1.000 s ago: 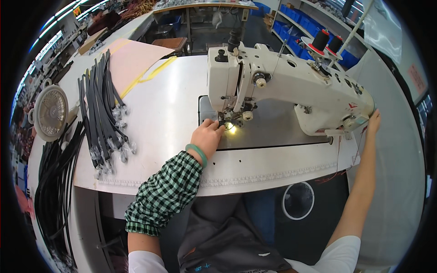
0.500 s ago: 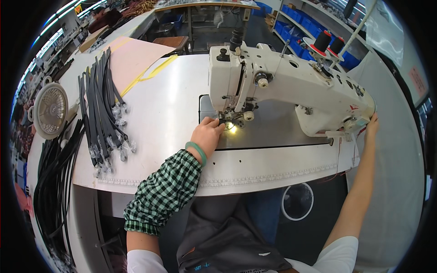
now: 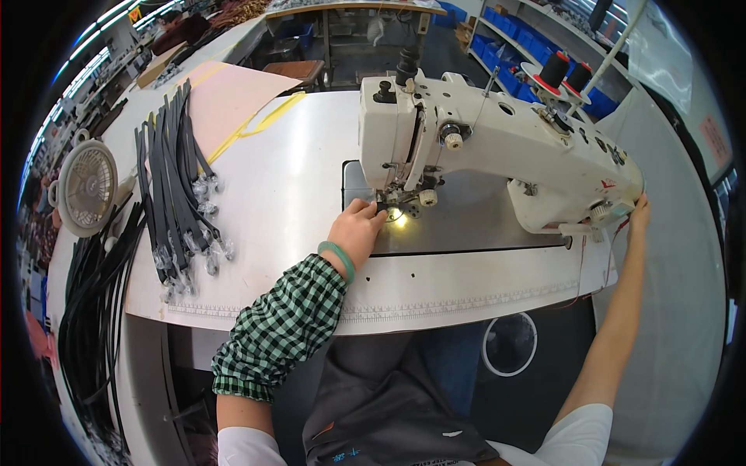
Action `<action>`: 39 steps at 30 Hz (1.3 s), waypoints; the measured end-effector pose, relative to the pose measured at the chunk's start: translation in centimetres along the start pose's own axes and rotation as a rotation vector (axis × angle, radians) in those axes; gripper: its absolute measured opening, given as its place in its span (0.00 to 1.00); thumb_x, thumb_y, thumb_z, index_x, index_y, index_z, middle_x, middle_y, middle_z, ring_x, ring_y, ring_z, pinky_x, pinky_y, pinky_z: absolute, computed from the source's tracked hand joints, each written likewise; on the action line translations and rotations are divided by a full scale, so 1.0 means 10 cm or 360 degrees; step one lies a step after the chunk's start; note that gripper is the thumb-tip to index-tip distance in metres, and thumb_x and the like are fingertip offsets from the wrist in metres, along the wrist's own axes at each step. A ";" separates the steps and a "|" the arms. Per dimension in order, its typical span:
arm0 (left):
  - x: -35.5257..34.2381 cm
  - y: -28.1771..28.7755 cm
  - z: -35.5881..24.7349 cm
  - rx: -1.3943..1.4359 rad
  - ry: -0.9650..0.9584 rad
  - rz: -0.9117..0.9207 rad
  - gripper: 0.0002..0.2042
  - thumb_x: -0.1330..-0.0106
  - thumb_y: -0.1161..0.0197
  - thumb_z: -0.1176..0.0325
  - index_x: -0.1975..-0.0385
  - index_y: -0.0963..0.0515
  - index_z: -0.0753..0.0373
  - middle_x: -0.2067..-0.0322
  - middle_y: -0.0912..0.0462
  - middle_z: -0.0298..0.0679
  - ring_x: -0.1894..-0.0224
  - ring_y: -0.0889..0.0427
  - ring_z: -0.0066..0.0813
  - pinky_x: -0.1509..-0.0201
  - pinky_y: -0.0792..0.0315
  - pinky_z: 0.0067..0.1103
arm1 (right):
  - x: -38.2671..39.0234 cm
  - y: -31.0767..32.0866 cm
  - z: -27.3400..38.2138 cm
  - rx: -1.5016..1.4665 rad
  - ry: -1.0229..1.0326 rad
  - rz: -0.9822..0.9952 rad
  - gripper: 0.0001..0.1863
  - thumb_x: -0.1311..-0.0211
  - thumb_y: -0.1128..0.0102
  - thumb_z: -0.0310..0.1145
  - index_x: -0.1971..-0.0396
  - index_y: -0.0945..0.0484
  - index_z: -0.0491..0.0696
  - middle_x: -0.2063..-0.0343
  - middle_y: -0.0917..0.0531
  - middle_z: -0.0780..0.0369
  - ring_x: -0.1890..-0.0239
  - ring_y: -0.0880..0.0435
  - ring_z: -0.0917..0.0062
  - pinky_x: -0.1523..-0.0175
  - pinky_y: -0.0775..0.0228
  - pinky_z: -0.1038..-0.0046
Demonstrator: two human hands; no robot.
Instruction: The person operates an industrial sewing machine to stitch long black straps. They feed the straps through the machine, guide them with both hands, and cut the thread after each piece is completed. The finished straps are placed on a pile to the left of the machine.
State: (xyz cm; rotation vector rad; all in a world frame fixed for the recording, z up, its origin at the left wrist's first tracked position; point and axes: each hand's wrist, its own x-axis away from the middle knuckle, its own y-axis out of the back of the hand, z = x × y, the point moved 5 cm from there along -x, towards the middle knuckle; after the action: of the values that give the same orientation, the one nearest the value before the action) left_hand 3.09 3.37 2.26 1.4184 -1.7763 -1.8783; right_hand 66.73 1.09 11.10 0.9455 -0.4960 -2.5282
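Note:
A white sewing machine (image 3: 497, 128) stands on the table, its lamp lighting the plate under the needle. At the needle area, my left hand (image 3: 356, 233) has its fingers pinched together beside the presser foot (image 3: 395, 199). A small dark piece shows at the fingertips, too hidden to name. A green bangle (image 3: 339, 260) and a checked sleeve cover (image 3: 284, 330) are on that arm. My right hand (image 3: 639, 216) reaches round the machine's far right end, with its fingers curled at the handwheel, mostly out of sight behind the machine.
Dark straps (image 3: 167, 186) with clear-wrapped ends lie on the table's left. Beside them are a small round fan (image 3: 87, 186) and long black strips (image 3: 97, 334) hanging over the edge. Pink sheet (image 3: 225, 105) lies behind. Thread spools (image 3: 554, 70) stand at the back right.
The whole view has shifted very slightly. Both hands keep their places at the needle area and at the machine's right end.

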 end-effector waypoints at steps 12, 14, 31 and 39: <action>0.05 0.01 0.04 -0.0094 0.0018 -0.0047 0.11 0.53 0.45 0.76 0.68 0.24 0.64 0.67 0.24 0.39 0.60 0.29 0.33 0.56 0.31 0.21 | 0.27 -0.25 -0.18 -0.0242 -0.0002 -0.0271 0.28 0.38 0.66 0.51 0.61 0.30 0.39 0.66 0.23 0.53 0.62 0.26 0.66 0.56 0.36 0.70; 0.06 0.06 0.03 -0.0130 0.0072 -0.0046 0.10 0.53 0.45 0.75 0.69 0.24 0.63 0.68 0.24 0.39 0.61 0.29 0.33 0.57 0.31 0.21 | 0.33 -0.32 -0.10 -0.0239 -0.0060 -0.0195 0.29 0.38 0.66 0.52 0.60 0.31 0.38 0.64 0.24 0.52 0.60 0.26 0.65 0.56 0.37 0.70; 0.00 0.06 0.02 -0.0101 0.0082 -0.0013 0.11 0.54 0.46 0.77 0.68 0.24 0.61 0.69 0.24 0.35 0.62 0.29 0.31 0.60 0.29 0.21 | -0.19 -0.02 0.29 0.0282 -0.0213 0.0345 0.26 0.40 0.63 0.53 0.64 0.30 0.42 0.78 0.27 0.62 0.75 0.28 0.80 0.72 0.35 0.75; -0.02 0.04 0.00 -0.0111 0.0015 -0.0072 0.09 0.52 0.47 0.75 0.70 0.24 0.63 0.73 0.25 0.35 0.64 0.30 0.31 0.61 0.31 0.19 | 0.00 -0.02 0.10 -0.0068 -0.0119 0.0089 0.27 0.40 0.63 0.53 0.63 0.31 0.41 0.75 0.25 0.61 0.76 0.26 0.78 0.76 0.33 0.77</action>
State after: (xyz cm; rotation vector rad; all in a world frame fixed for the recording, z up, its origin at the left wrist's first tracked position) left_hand 2.99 3.43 2.67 1.4516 -1.6710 -1.9327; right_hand 66.03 1.49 11.69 0.8132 -0.4815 -2.5210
